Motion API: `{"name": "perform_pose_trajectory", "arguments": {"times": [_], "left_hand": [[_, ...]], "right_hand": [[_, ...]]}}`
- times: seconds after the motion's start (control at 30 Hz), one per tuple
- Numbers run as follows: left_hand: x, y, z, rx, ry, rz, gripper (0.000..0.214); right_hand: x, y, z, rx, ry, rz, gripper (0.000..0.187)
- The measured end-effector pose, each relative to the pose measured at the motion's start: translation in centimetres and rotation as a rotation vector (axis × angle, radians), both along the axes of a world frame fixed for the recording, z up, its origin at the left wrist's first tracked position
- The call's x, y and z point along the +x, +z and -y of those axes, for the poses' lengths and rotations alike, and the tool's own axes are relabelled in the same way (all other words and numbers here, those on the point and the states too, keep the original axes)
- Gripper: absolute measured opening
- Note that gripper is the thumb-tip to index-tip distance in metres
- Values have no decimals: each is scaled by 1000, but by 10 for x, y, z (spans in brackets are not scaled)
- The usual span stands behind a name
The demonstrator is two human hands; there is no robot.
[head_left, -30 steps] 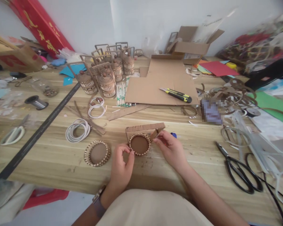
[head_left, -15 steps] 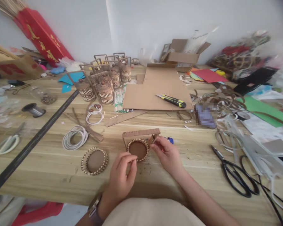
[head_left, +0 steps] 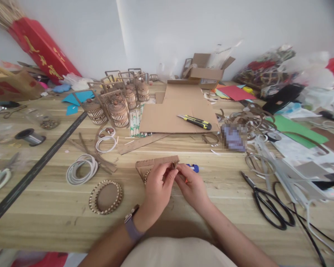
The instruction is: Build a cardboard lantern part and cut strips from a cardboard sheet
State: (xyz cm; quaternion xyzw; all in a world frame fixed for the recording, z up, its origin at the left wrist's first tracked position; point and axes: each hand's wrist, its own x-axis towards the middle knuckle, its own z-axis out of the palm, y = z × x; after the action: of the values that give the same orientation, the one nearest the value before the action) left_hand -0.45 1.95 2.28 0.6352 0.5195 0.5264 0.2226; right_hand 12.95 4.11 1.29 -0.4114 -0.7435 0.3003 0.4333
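My left hand and my right hand meet at the table's front middle, fingertips pinched together on a small brown cardboard strip. Right behind them lies a cardboard handle frame; whether the strip is joined to it I cannot tell. A small round tray with a beaded-looking cream-and-brown rim is mostly covered by my left hand. To the left rests a similar round tray, untouched. Beyond my right hand lies a blue-capped item, partly hidden.
Behind are a cardboard sheet with a utility knife on it, and several lidded miniature baskets. Black-handled scissors lie right. Coiled white cord and a wire spool sit left.
My left hand has left the tray's rim and moved up and right to the strip beside my right hand, now covering most of that tray. The camera has turned slightly right.
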Motion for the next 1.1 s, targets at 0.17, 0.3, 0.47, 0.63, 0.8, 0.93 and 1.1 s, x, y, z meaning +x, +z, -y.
{"name": "perform_pose_trajectory", "arguments": {"times": [0.17, 0.3, 0.47, 0.63, 0.8, 0.93, 1.1], "left_hand": [[-2, 2, 1, -33, -11, 6, 16], [-3, 5, 1, -44, -38, 2, 17], [-4, 5, 2, -68, -47, 28, 18], [-5, 5, 2, -67, -60, 49, 17], [-6, 4, 1, -24, -53, 45, 16], [-6, 3, 0, 17, -49, 51, 16], [-5, 5, 0, 7, -60, 50, 15]], "right_hand": [[1, 1, -1, -16, 27, 8, 15], [15, 19, -8, -69, 128, 58, 14], [33, 62, -22, -235, 46, -6, 21], [25, 92, -33, -502, 288, -94, 34], [16, 90, -46, -831, 557, -160, 44], [14, 87, -52, -938, 643, -248, 39], [13, 88, -56, -968, 673, -257, 38]]}}
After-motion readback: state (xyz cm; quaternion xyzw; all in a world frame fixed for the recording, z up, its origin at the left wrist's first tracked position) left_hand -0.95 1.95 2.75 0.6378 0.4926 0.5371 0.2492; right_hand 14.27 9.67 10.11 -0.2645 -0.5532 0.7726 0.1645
